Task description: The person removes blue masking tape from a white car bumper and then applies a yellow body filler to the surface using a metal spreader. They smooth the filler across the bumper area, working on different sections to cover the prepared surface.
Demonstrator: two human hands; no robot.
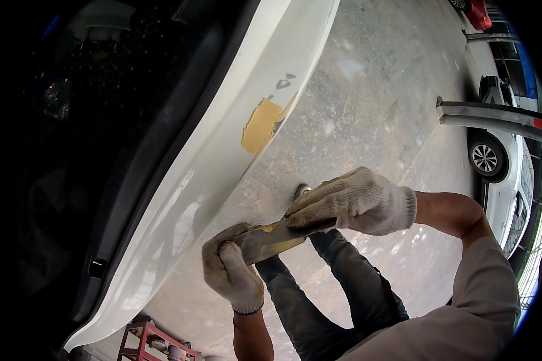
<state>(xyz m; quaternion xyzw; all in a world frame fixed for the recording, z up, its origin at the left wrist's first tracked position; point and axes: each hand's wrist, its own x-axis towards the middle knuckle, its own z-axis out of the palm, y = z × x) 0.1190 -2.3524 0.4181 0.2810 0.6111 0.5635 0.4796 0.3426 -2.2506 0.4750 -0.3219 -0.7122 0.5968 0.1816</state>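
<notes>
A long white car body panel with a black trim edge curves up the left half. On its upper part sits a patch of yellow filler, with small grey spots above it. Below and right of the patch, my left hand, in a soiled white knit glove, is closed on one end of a flat grey board smeared with yellow. My right hand, gloved likewise, grips the board's other end, its fingers over the top. Both hands are off the panel, above my legs; what lies under the right fingers is partly hidden.
The concrete floor spans the middle. A white car stands at the right beside metal lift arms, with a red car farther off. A red metal rack holding items is at the lower left, below the panel.
</notes>
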